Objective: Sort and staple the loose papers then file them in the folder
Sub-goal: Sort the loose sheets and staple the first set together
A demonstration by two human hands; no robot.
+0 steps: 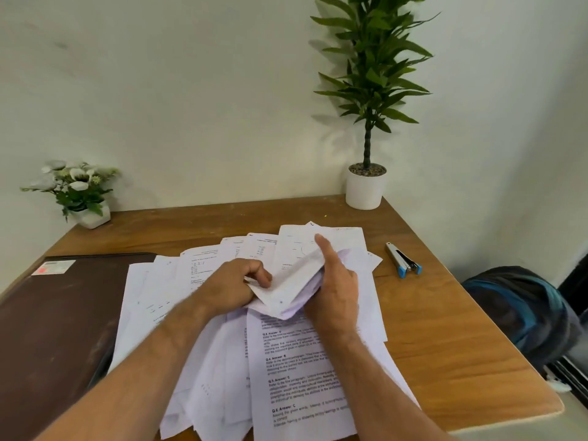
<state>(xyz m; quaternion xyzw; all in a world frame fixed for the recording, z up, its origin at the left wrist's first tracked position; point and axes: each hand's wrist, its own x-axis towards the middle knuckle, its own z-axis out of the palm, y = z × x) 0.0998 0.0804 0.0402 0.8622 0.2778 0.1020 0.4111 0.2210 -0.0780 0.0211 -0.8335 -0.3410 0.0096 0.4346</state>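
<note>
Head view: both hands grip a bent bundle of sheets above the loose papers point(286, 370).
Left hand point(235, 286) and right hand point(334, 291) pinch the curled white bundle point(294, 283); stapler point(403, 264) lies well right, brown folder point(60, 313) left.

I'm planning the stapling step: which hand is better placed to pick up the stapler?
Right. The stapler lies on the table's right side, just beyond the right hand; the left hand sits mid-table. Both now grip the lifted sheets.
</note>
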